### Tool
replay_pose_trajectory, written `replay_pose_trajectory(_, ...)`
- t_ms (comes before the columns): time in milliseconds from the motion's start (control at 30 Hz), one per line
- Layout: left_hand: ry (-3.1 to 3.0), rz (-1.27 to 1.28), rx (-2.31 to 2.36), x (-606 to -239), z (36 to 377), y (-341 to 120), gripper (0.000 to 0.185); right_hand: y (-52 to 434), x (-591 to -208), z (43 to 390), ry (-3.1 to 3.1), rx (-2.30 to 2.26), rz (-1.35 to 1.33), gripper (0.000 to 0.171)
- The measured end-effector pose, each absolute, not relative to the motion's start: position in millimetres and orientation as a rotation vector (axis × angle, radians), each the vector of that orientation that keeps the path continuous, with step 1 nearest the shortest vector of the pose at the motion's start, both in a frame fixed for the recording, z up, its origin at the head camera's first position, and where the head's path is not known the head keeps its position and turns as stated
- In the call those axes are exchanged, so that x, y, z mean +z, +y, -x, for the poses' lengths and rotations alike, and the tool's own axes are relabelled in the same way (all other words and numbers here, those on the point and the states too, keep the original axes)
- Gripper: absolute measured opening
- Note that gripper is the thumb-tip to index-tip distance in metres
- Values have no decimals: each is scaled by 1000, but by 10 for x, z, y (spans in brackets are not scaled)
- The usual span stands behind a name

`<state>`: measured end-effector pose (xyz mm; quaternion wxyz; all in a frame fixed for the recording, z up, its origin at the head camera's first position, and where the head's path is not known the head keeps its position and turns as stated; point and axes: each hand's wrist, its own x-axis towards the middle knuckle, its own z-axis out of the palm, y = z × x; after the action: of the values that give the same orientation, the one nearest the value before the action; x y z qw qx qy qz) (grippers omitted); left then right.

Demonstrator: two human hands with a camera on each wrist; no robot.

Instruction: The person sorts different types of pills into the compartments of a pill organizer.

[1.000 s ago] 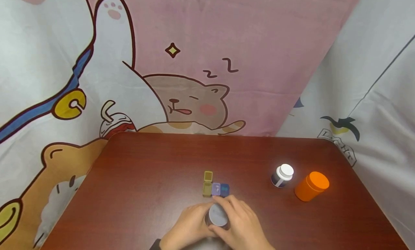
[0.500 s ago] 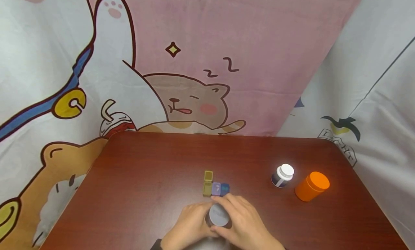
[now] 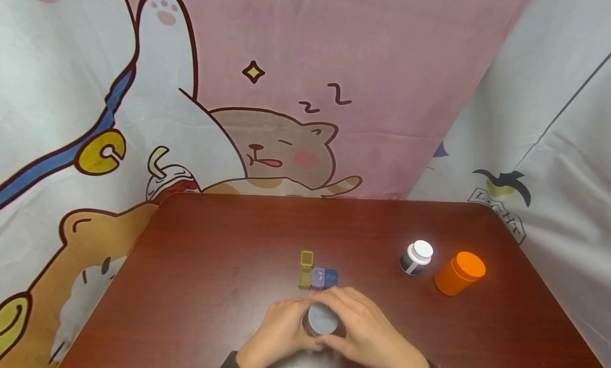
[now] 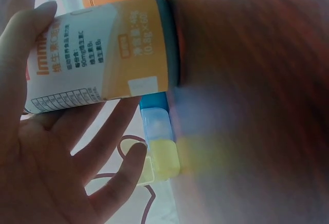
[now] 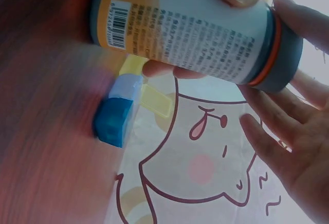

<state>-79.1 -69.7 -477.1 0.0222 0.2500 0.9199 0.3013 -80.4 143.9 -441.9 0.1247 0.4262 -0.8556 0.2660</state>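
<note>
- Bottle (image 3: 322, 320) stands upright on the near middle of the table (image 3: 200, 262), its grey cap (image 5: 280, 54) up, between our two hands.
- Our left hand (image 3: 279, 331) curls round the bottle's left side, thumb and fingers (image 4: 110, 131) pressed to its label.
- Our right hand (image 3: 369, 331) wraps the cap from the right; its fingers (image 5: 267, 147) bend loosely around it.
- Just beyond the bottle lies a pill box (image 3: 316, 275): yellow lid raised, purple and blue shut.
- Far right stand a white-capped bottle (image 3: 416, 257) and an orange bottle (image 3: 459, 273).
</note>
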Motion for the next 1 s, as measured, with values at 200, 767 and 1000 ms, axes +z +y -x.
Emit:
replay_pose_trajectory(200, 2773, -750, 958, -4757, 785, -690, 48, 1440, -4364, 747, -2655, 811, -1324, 60)
replay_pose_trajectory(767, 2905, -764, 840, -4760, 797, -673, 57, 1284, -4441, 695, -2545, 366, -930, 77)
replay_pose_trajectory(1000, 2926, -772, 826, -4764, 784, -671, 55, 1214, -4484, 667, -2585, 355, -843, 71)
